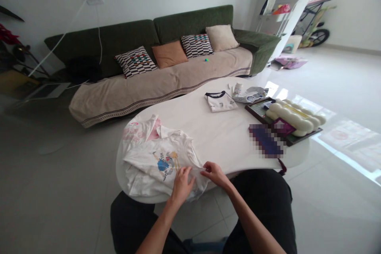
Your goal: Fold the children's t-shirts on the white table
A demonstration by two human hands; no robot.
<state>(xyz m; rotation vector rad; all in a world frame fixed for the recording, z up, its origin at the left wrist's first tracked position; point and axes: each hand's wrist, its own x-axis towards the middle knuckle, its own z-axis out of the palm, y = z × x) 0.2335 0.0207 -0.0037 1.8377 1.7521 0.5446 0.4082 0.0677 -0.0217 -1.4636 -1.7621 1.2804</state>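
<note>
A white T-shirt [143, 164] with a blue and yellow printed figure lies spread on the white table [178, 115], its near side hanging towards the edge. My left hand [182, 184] rests on the shirt beside the print, fingers apart and slightly bent. At the shirt's right edge, my right hand [214, 172] pinches the fabric between thumb and fingers. Another white garment with pink patches [153, 129] lies partly under the shirt at its far left. Farther back is a folded white T-shirt with a dark collar [222, 102].
On the table's right stand a dark tray [258, 113] with a cream bubble-shaped object [294, 115], a blurred dark blue item [266, 141] and a crumpled plastic bag [251, 94]. Beyond the table is a green sofa [193, 16] with cushions. My knees are under the near edge.
</note>
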